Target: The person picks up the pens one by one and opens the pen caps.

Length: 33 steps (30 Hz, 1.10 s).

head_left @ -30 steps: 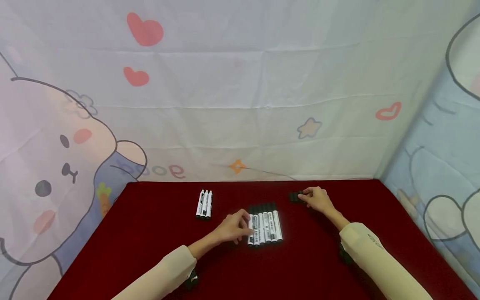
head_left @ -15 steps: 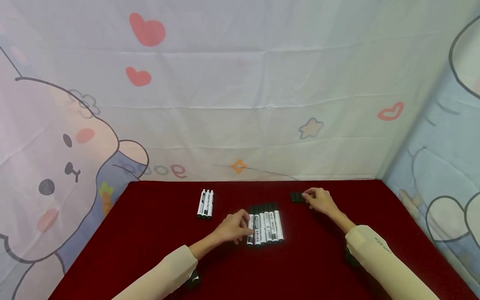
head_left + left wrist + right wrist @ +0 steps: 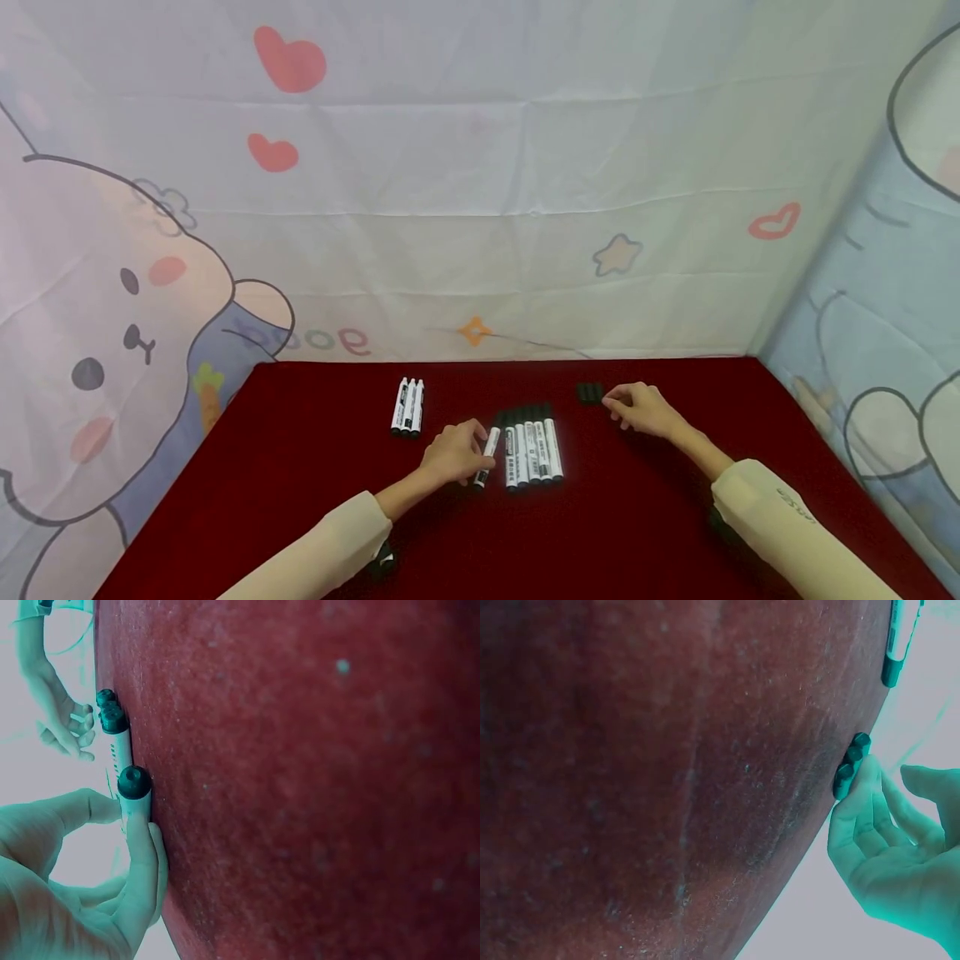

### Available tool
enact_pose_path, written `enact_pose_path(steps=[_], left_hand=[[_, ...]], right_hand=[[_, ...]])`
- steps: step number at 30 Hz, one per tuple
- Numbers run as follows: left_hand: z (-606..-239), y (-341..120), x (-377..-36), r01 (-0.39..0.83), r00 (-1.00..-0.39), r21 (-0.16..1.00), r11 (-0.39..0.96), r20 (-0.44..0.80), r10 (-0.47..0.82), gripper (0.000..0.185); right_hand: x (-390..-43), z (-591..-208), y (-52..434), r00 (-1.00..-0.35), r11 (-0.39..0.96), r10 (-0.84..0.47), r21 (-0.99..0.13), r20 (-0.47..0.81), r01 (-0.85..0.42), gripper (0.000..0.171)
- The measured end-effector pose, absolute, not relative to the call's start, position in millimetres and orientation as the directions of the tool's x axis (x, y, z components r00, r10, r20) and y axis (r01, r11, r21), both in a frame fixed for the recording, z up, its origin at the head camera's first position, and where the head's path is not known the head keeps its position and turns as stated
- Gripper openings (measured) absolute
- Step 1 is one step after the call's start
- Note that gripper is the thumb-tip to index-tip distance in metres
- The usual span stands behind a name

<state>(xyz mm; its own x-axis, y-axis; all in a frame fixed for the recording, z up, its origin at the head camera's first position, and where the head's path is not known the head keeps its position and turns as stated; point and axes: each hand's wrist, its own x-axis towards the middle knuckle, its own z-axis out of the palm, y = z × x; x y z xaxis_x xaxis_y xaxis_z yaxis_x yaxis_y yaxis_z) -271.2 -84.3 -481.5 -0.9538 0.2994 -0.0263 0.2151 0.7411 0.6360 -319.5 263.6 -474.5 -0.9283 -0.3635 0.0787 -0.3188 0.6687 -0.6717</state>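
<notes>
My left hand (image 3: 452, 452) pinches a white marker (image 3: 135, 796) between thumb and fingers, its black end showing in the left wrist view. In the head view the marker tilts beside a row of white markers (image 3: 534, 452) with black caps (image 3: 525, 414) at their far ends. Whether the pinched marker has a cap on is unclear. My right hand (image 3: 643, 410) hovers with fingers loosely bent and holds nothing, close to three black caps (image 3: 589, 393) standing side by side. In the right wrist view its fingertips are near those caps (image 3: 852, 766); contact cannot be judged.
Three white markers without caps (image 3: 407, 407) lie together at the back left, tips pointing away. A red cloth (image 3: 315, 475) covers the table. Printed fabric (image 3: 480, 167) hangs behind it and at the sides. A dark device (image 3: 384, 558) sits under the left sleeve.
My left hand has shifted the leftmost marker a little left, out of the row and tilted. My right hand has drawn back slightly from the loose black caps, which now show fully.
</notes>
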Motion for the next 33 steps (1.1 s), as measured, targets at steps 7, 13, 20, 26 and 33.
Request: enact_pose_path(steps=[7, 13, 20, 26, 33], left_hand=[[-479, -89, -271, 0.179, -0.956, 0.656, 0.733, -0.058, 0.286, 0.033], [-475, -103, -275, 0.037, -0.921, 0.840, 0.541, -0.182, 0.345, 0.036], [-471, -119, -282, -0.015, -0.862, 0.883, 0.469, -0.250, 0.441, 0.040], [-467, -121, -285, 0.028, -0.826, 0.908, 0.419, -0.215, 0.521, 0.041], [-466, -118, -286, 0.063, -0.764, 0.906, 0.419, -0.227, 0.604, 0.035]], right_hand=[[-313, -470, 260, -0.907, 0.655, -0.415, -0.668, 0.074, -0.354, 0.028], [-307, -470, 259, -0.882, 0.646, -0.464, -0.652, 0.077, -0.397, 0.025], [-302, -471, 258, -0.868, 0.622, -0.496, -0.692, 0.016, -0.367, 0.027], [-301, -474, 250, -0.845, 0.574, -0.534, -0.744, -0.023, -0.342, 0.031], [-294, -472, 232, -0.803, 0.529, -0.587, -0.799, -0.101, -0.286, 0.037]])
